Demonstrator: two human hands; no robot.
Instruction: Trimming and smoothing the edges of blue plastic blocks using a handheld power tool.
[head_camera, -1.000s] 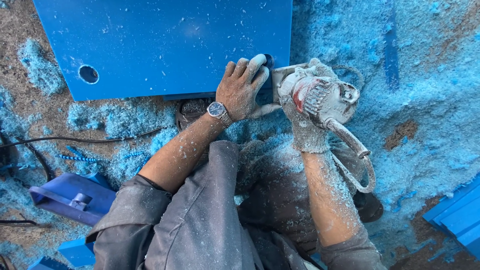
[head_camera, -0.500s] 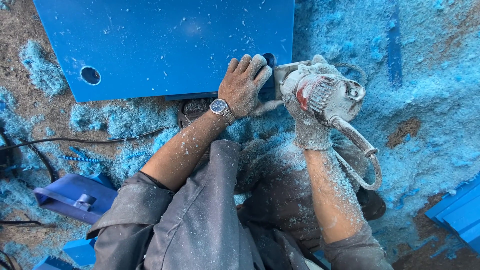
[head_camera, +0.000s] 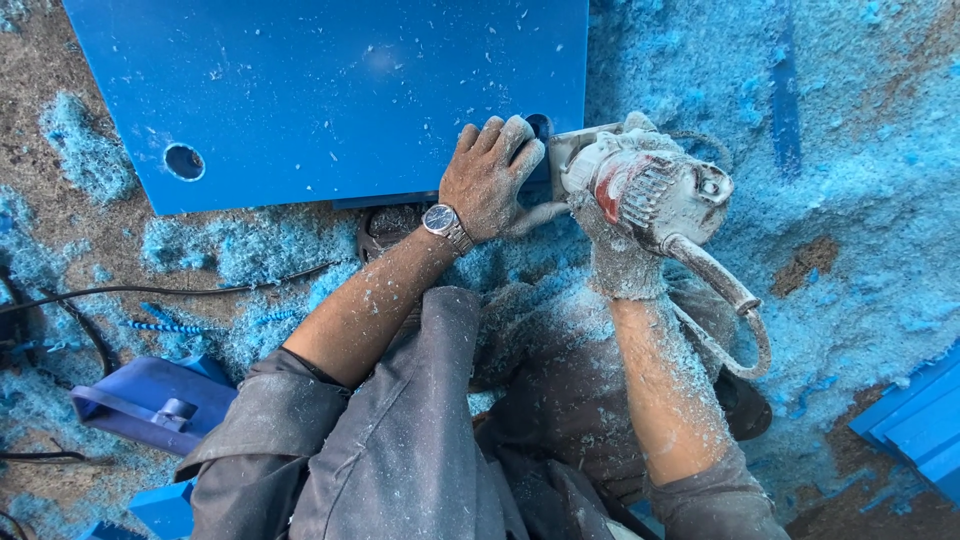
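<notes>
Flat blue plastic panel (head_camera: 330, 90) lies on shavings-covered floor (head_camera: 860, 180). Left hand (head_camera: 492, 178) pressed flat, fingers spread, on panel's lower right corner. Right hand (head_camera: 615, 235) closed around dusty white power tool (head_camera: 650, 190) at panel's edge. 1 round hole (head_camera: 184, 161) finished at lower left; right-corner cut looks underway.

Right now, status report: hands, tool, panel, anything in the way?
Left hand flat on blue panel, by its corner hole. Right hand grips power tool at panel edge. Tool's cord loops beside right forearm; blue shavings all around.
</notes>
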